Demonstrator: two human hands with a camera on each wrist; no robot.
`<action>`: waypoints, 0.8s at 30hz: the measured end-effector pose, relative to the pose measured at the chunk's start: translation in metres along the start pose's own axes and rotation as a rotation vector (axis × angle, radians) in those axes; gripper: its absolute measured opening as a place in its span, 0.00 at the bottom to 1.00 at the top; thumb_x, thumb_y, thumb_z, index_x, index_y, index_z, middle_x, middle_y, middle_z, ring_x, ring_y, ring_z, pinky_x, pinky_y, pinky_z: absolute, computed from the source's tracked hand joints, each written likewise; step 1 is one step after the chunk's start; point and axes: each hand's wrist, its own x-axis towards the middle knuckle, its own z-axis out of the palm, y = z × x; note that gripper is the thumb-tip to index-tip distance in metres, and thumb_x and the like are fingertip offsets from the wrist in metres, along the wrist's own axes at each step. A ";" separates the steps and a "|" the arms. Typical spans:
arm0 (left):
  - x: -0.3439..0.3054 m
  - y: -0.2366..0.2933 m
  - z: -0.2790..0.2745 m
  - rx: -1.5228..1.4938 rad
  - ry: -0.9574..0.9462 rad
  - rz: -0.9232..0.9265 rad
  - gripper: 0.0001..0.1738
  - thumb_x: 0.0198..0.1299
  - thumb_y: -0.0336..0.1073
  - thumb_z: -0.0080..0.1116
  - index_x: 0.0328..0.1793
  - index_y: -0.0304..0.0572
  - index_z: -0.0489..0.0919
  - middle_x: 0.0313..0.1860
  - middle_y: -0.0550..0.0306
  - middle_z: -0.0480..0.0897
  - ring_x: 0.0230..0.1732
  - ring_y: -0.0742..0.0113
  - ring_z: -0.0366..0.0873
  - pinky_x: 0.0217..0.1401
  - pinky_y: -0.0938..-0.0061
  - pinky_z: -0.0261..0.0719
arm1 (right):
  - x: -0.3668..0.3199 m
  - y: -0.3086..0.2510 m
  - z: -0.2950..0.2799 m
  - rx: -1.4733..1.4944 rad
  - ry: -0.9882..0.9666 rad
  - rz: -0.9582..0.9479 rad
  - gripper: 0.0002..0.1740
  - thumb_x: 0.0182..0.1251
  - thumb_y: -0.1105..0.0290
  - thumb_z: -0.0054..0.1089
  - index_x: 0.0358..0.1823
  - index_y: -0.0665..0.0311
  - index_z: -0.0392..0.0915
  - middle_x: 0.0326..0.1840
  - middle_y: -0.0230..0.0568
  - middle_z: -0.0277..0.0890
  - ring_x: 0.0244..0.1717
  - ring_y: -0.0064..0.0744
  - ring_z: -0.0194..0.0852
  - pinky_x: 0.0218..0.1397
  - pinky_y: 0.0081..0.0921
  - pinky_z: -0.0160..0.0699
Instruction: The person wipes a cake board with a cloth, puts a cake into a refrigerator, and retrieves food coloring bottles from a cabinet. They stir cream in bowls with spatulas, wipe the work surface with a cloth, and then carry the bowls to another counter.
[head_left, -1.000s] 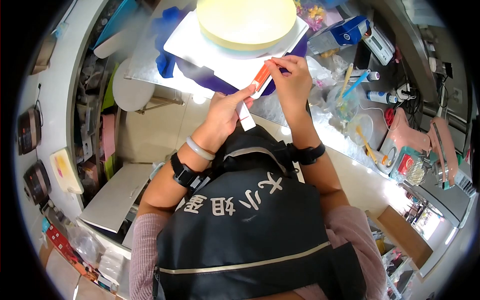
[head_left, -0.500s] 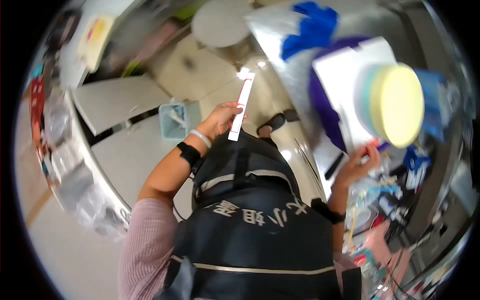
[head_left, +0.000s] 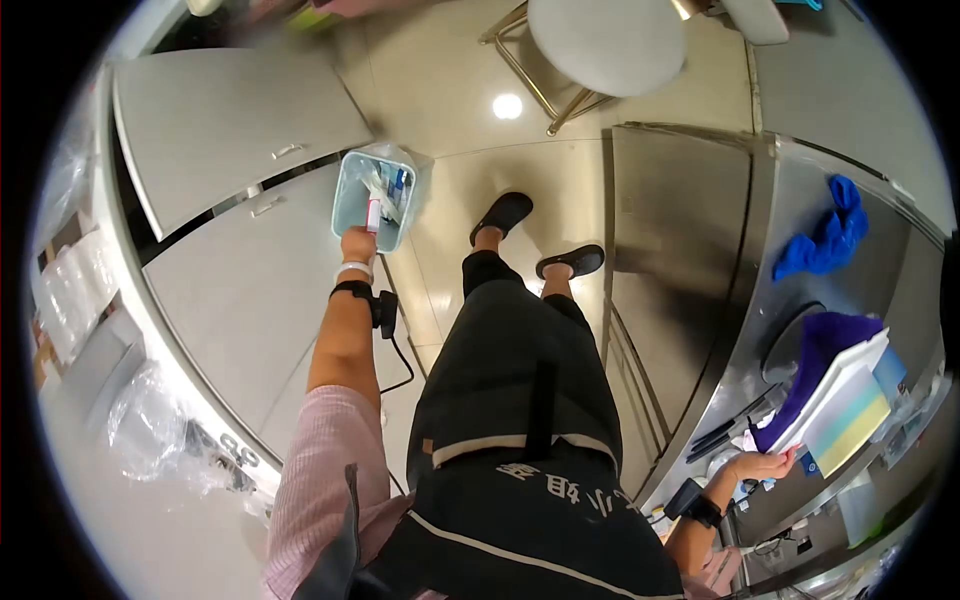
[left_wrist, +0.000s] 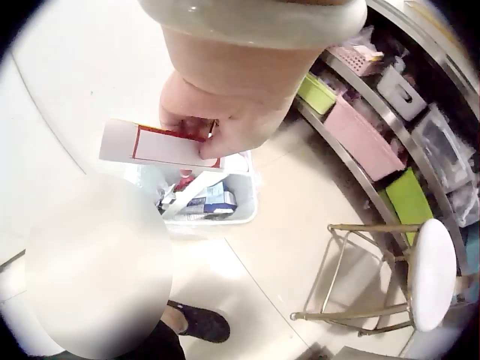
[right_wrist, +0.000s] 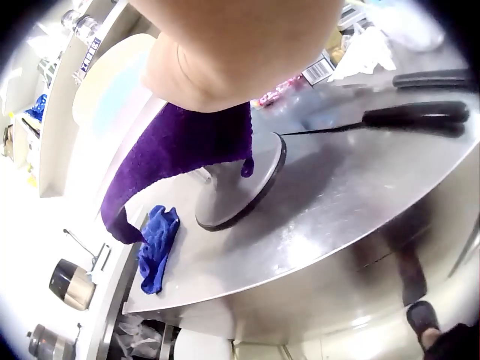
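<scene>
Hands: well apart; the left hand (head_left: 357,245) pinches a strip between thumb and fingers, while the right hand (head_left: 762,466) is at a board's edge, and I cannot tell whether it grips anything.
White strip: in the left hand, sticking out past the fingers; the red-bordered strip (left_wrist: 165,146) is held above a bin.
Bin: below the left hand; the pale teal bin (left_wrist: 244,204) contains white scraps (left_wrist: 190,193) and a blue packet (left_wrist: 219,202).
Left wrist: a white bracelet (head_left: 353,268) just behind the left hand.
White board: just beyond the right hand, carrying a pale yellow and teal round piece (head_left: 850,418).
Purple cloth: beside the right hand, under the board; the cloth (right_wrist: 180,142) hangs above a grey round base (right_wrist: 240,191) with a dark rim.
Black-handled knife: on the metal counter (right_wrist: 322,232), near the right hand; its handle (right_wrist: 412,116) points away from the base.
Blue cloth: farther ahead of the right hand, the crumpled cloth (head_left: 828,235) lies on the counter.
Floor: between the hands, two dark shoes (head_left: 500,215); farther ahead, a round-seated stool (head_left: 605,45).
Cabinet doors: left of the left hand, grey doors (head_left: 235,130).
</scene>
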 end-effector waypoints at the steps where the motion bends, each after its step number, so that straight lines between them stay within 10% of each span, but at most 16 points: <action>1: 0.012 -0.012 0.001 0.088 0.012 0.064 0.12 0.48 0.36 0.54 0.35 0.40 0.83 0.36 0.38 0.81 0.41 0.43 0.78 0.46 0.61 0.75 | -0.001 -0.001 0.000 -0.019 0.007 0.032 0.24 0.67 0.58 0.38 0.47 0.76 0.69 0.51 0.54 0.65 0.54 0.46 0.65 0.61 0.38 0.59; 7: 0.046 -0.035 0.004 0.179 -0.010 0.069 0.33 0.44 0.41 0.62 0.56 0.30 0.71 0.49 0.36 0.77 0.49 0.48 0.76 0.53 0.67 0.73 | -0.001 -0.028 0.007 -0.060 0.033 0.137 0.25 0.67 0.56 0.40 0.47 0.75 0.71 0.49 0.55 0.65 0.52 0.46 0.65 0.59 0.37 0.61; 10: 0.044 -0.005 0.010 0.034 -0.046 0.265 0.30 0.42 0.38 0.60 0.52 0.25 0.73 0.48 0.34 0.77 0.50 0.42 0.75 0.55 0.63 0.72 | -0.002 0.005 -0.002 -0.007 0.050 0.165 0.20 0.69 0.61 0.41 0.49 0.73 0.70 0.46 0.50 0.69 0.48 0.40 0.65 0.56 0.34 0.62; 15: -0.049 0.172 0.022 -0.326 -0.318 0.636 0.17 0.57 0.32 0.54 0.52 0.34 0.73 0.37 0.56 0.79 0.36 0.74 0.75 0.42 0.79 0.74 | -0.017 -0.001 -0.021 -0.091 -0.024 0.383 0.16 0.65 0.67 0.50 0.50 0.68 0.69 0.48 0.42 0.68 0.44 0.30 0.66 0.43 0.24 0.68; 20: -0.257 0.384 -0.015 -0.561 -0.822 1.214 0.14 0.61 0.26 0.51 0.54 0.32 0.72 0.45 0.54 0.78 0.46 0.69 0.77 0.51 0.77 0.74 | -0.004 -0.044 -0.015 0.319 0.134 0.974 0.19 0.57 0.60 0.63 0.43 0.67 0.75 0.34 0.34 0.73 0.30 0.20 0.68 0.29 0.17 0.67; 24: -0.402 0.479 -0.032 -0.573 -1.091 1.456 0.18 0.58 0.25 0.51 0.56 0.36 0.72 0.46 0.50 0.73 0.50 0.67 0.72 0.48 0.77 0.74 | 0.014 -0.058 -0.029 0.437 0.024 1.023 0.22 0.55 0.59 0.66 0.44 0.70 0.76 0.32 0.34 0.74 0.26 0.18 0.68 0.26 0.16 0.67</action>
